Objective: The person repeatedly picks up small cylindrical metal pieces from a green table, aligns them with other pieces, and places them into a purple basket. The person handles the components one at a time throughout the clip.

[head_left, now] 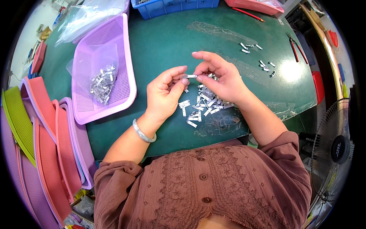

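Between my two hands is a small silver metal clip-like part (189,76), held level above the green table. My left hand (164,89) pinches its left end between thumb and fingers. At the other end, the thumb and index finger of my right hand (221,78) close on it, with the remaining fingers curled loosely. Below and partly behind my right hand lies a loose pile of similar metal parts (207,101); some are hidden by that hand. A few more parts (192,121) lie at the pile's near left side.
A purple basket (129,76) at left holds a clear bag of metal parts (103,84). Small groups of parts (263,65) lie at far right, near red-handled pliers (294,49) and a red pen (248,14). Stacked baskets (45,152) stand left; a fan (339,149) stands right.
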`<act>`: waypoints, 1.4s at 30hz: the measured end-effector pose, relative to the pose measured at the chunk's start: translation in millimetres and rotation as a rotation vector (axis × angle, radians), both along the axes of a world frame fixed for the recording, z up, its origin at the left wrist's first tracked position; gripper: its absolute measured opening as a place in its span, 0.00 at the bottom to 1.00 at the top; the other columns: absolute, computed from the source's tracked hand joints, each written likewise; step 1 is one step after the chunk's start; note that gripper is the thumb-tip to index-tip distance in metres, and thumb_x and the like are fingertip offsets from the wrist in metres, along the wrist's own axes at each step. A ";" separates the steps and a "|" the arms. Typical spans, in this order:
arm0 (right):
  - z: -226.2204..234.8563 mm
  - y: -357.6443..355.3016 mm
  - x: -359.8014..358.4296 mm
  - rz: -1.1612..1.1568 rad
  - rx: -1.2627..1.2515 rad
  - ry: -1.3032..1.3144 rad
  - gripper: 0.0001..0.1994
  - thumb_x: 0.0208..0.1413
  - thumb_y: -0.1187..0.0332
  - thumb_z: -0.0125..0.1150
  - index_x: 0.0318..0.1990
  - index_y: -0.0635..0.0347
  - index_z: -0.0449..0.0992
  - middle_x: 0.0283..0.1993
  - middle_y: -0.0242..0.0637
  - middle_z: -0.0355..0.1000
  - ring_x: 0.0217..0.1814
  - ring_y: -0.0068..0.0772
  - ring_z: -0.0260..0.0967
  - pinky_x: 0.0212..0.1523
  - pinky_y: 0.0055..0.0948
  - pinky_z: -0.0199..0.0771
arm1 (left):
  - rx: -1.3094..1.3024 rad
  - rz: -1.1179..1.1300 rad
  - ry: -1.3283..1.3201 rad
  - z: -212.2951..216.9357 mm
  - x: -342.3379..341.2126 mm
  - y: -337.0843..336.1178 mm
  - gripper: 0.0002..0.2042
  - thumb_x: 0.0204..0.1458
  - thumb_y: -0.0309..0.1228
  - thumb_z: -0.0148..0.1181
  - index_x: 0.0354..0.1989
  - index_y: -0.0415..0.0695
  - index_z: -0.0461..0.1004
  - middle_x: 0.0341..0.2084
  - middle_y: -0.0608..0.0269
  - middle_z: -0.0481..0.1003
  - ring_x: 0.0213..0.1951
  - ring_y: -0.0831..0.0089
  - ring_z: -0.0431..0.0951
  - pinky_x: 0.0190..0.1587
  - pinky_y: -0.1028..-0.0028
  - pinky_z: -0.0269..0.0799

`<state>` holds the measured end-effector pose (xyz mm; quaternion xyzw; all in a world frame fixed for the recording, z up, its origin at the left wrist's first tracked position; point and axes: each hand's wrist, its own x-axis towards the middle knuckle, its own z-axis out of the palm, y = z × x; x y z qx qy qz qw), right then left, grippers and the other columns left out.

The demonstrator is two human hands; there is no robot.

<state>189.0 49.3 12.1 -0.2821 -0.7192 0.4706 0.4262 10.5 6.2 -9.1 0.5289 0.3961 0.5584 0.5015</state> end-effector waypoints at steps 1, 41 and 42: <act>0.4 -0.1 0.0 -0.001 0.030 -0.009 0.23 0.47 0.81 0.56 0.53 0.61 0.64 0.30 0.33 0.71 0.32 0.21 0.67 0.37 0.22 0.69 | 0.038 0.024 0.051 -1.1 -0.4 0.3 0.15 0.49 0.17 0.54 0.47 0.37 0.69 0.34 0.60 0.75 0.35 0.78 0.75 0.38 0.81 0.72; -4.8 0.7 -1.3 -0.007 0.161 -0.286 0.16 0.47 0.77 0.54 0.46 0.61 0.69 0.29 0.37 0.70 0.31 0.39 0.69 0.34 0.30 0.69 | -0.055 -0.074 0.656 13.6 -15.3 8.4 0.04 0.45 0.23 0.59 0.30 0.38 0.74 0.23 0.67 0.70 0.24 0.82 0.66 0.28 0.80 0.64; -5.0 0.6 -1.1 -0.002 0.142 -0.280 0.16 0.48 0.77 0.54 0.47 0.61 0.69 0.28 0.37 0.70 0.31 0.37 0.69 0.34 0.29 0.69 | -0.068 -0.072 0.625 15.5 -14.9 8.0 0.04 0.45 0.23 0.59 0.30 0.38 0.74 0.24 0.67 0.70 0.24 0.83 0.66 0.29 0.81 0.63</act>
